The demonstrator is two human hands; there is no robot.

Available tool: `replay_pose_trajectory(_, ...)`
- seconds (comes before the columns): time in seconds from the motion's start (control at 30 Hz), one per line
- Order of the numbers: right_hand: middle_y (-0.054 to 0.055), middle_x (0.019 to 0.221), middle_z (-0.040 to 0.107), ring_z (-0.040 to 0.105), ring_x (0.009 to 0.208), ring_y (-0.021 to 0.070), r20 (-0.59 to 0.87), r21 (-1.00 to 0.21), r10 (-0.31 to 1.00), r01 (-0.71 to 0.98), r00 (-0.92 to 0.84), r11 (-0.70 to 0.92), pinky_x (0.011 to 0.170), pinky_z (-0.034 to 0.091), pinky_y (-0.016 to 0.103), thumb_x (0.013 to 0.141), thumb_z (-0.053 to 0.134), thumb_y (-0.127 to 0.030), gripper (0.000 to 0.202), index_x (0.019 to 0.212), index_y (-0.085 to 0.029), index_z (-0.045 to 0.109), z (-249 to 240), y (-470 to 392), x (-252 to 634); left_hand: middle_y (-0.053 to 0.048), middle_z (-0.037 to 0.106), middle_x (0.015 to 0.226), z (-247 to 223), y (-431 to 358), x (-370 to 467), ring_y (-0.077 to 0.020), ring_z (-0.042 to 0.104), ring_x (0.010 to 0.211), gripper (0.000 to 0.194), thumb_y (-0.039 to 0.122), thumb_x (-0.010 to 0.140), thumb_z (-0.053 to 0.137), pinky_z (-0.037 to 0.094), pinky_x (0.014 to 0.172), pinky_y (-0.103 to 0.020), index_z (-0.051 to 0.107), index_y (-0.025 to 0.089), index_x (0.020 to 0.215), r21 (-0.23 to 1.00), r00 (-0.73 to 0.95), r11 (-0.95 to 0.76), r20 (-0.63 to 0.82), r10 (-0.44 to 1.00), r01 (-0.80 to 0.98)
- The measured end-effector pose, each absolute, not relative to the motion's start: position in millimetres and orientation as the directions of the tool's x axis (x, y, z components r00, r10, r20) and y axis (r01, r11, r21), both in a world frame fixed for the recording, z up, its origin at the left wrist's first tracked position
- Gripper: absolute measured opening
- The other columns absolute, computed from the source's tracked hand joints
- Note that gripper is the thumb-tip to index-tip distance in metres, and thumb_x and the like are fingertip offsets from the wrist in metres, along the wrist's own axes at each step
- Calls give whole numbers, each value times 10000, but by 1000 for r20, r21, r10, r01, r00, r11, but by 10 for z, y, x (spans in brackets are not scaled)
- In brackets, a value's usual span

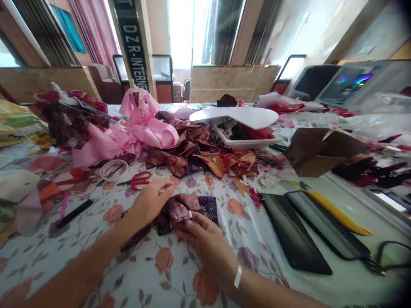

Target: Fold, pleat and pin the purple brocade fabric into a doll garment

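A piece of dark purple and pinkish patterned fabric (184, 207) lies bunched on the flowered tablecloth in front of me. My right hand (207, 235) pinches its near edge, with a small white bit showing at the fingertips. My left hand (152, 199) reaches over the fabric's left side, its fingers curled; what they hold, if anything, is hidden. A narrow white strip sticks to my right wrist (238, 276). Just beyond my left hand rest red-handled scissors (139, 180), beside a roll of white tape (114, 170).
Pink fabric on a small dress form (138, 102) and heaped brown brocade scraps (192, 145) fill the back. A white tray (247, 142), a cardboard box (310, 152), a black phone (293, 233) and a power bank (327, 224) with cable sit right. A black stick (74, 213) lies left.
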State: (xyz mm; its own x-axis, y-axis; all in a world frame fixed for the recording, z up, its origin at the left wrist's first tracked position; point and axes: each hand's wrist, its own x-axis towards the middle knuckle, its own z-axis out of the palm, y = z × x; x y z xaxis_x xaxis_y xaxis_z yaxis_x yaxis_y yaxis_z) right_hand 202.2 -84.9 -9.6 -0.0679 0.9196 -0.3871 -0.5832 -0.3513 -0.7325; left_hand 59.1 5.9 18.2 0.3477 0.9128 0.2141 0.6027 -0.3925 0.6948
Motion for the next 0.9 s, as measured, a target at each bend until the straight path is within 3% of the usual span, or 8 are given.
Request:
replay_pose_trajectory(0.17,37,863,691,660,818,165,-364,-769,893,-456,-266,-449,715,504,251,638,699,-243,232,848,-155,655,-51,-925,2040,-19,643,668,180,576,769,-174,563,640,339,451,771,538,390,570,-243,672,139,762,697,580,-267,-257,773,666)
replay_pose_trajectory(0.27,14,599,637,598,500,122,-439,-809,689,-80,-577,-582,520,463,234,668,661,-336,196,650,-142,637,124,-857,2272,3,610,611,127,573,840,-150,529,594,277,412,694,620,348,525,-222,670,142,738,675,645,-275,-386,659,685)
replay_pose_trajectory(0.33,22,555,618,548,431,117,-471,-850,552,187,-688,-493,469,428,243,700,649,-406,277,634,-137,652,240,-743,2511,20,581,590,122,506,829,-137,503,575,239,388,677,639,317,508,-216,660,153,720,663,678,-315,-401,616,679)
replay_pose_trajectory(0.43,8,513,574,510,452,124,-237,-948,943,266,-235,-173,448,359,239,746,613,-479,348,584,-171,607,300,-533,2869,32,549,602,191,379,775,-129,476,579,191,360,694,637,299,519,-219,632,169,695,694,751,-388,-339,566,606)
replay_pose_trajectory(0.53,24,696,635,553,660,165,76,-857,997,509,-30,81,573,393,254,646,752,-401,239,751,-194,695,247,-388,3079,33,549,648,319,237,752,-133,483,615,138,318,739,609,318,551,-220,606,181,721,737,788,-410,-268,554,538)
replay_pose_trajectory(0.63,32,814,670,580,751,183,-20,-879,965,465,-262,107,632,424,255,607,793,-394,340,879,-203,719,202,-359,3111,39,546,666,425,99,756,-128,492,623,84,269,773,574,334,553,-214,572,188,750,795,807,-356,-263,528,492)
replay_pose_trajectory(0.77,-2,704,673,598,632,143,-201,-973,831,207,-518,-105,604,457,245,659,763,-383,302,849,-159,696,207,-392,3059,36,573,696,490,6,718,-124,526,644,81,247,780,590,385,576,-207,550,181,755,897,795,-199,-225,563,395)
replay_pose_trajectory(0.9,78,818,720,672,735,202,-171,-962,797,-77,-579,-262,681,502,312,715,708,-468,393,914,-131,671,215,-410,3007,-12,660,801,567,7,628,-146,621,728,148,239,742,677,476,667,-233,592,164,837,979,679,137,-205,705,153)
